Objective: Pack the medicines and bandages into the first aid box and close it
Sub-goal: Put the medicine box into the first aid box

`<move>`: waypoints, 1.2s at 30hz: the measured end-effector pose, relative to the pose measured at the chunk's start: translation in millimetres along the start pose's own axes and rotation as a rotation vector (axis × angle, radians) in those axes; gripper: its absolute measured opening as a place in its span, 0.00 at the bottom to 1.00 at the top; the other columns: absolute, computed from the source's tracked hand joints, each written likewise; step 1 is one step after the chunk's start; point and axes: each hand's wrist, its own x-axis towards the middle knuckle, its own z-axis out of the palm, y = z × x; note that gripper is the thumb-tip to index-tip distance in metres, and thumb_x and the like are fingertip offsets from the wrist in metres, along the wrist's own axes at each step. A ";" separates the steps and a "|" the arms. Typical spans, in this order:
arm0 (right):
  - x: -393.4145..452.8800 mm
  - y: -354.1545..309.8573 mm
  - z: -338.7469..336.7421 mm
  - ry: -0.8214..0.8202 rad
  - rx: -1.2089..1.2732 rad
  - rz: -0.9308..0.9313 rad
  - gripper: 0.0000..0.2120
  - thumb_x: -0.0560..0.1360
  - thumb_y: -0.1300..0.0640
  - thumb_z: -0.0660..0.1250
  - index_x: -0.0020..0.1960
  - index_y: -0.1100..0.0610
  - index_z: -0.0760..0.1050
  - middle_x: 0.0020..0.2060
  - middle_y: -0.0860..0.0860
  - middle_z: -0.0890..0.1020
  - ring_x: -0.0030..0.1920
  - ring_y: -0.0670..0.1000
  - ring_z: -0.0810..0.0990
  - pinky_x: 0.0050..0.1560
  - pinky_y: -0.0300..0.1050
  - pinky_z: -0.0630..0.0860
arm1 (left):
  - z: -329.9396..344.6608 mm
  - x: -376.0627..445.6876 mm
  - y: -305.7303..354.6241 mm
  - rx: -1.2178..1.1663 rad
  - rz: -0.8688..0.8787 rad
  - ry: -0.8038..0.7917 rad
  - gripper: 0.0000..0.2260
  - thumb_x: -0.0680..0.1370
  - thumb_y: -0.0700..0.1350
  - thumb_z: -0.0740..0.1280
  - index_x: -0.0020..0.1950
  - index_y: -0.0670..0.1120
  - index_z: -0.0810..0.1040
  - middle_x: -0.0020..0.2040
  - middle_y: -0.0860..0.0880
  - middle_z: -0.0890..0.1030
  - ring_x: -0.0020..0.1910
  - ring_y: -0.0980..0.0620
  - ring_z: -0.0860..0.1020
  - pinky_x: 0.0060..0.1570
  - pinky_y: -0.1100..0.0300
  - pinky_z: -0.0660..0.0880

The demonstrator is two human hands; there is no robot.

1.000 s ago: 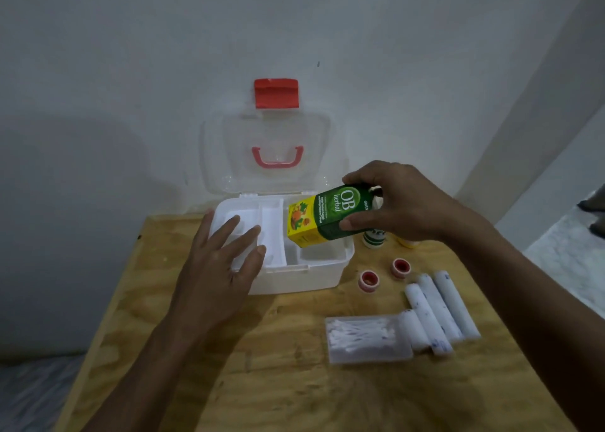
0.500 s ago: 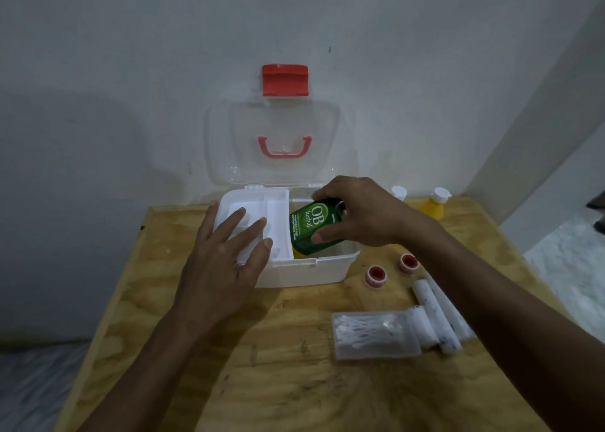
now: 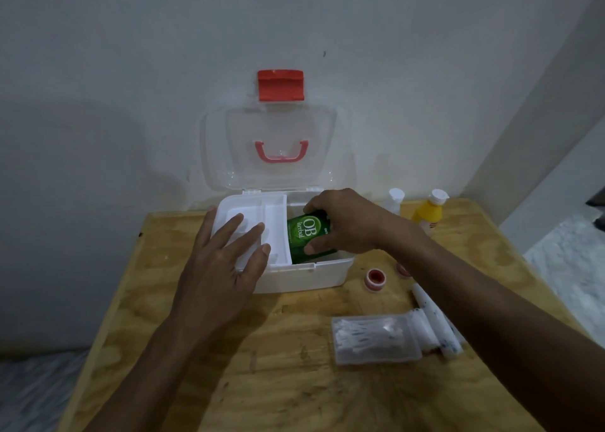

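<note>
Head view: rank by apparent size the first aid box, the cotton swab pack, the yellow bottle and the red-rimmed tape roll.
Largest to smallest as they appear:
1. first aid box
2. cotton swab pack, though it lies nearer the camera, which inflates it
3. yellow bottle, farther back and partly hidden by the arm
4. tape roll

A glossy green carton (image 3: 309, 235) is sitting in the smooth white plastic first aid box (image 3: 304, 276), whose clear plastic lid (image 3: 271, 127) is carrying a red plastic handle (image 3: 281, 153) and latch (image 3: 280, 84), on a rough, matt plywood table (image 3: 278, 366) (grain and stains showing), beside a clear plastic cotton-swab case (image 3: 373, 340).
</note>
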 end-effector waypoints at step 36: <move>4.3 -20.7 11.0 -0.173 0.475 0.046 0.28 0.82 0.50 0.60 0.77 0.47 0.49 0.59 0.55 0.83 0.58 0.53 0.81 0.65 0.53 0.75 | 3.4 0.3 -3.9 0.024 -0.004 -0.005 0.29 0.75 0.67 0.50 0.69 0.57 0.73 0.76 0.55 0.65 0.78 0.52 0.53 0.69 0.53 0.53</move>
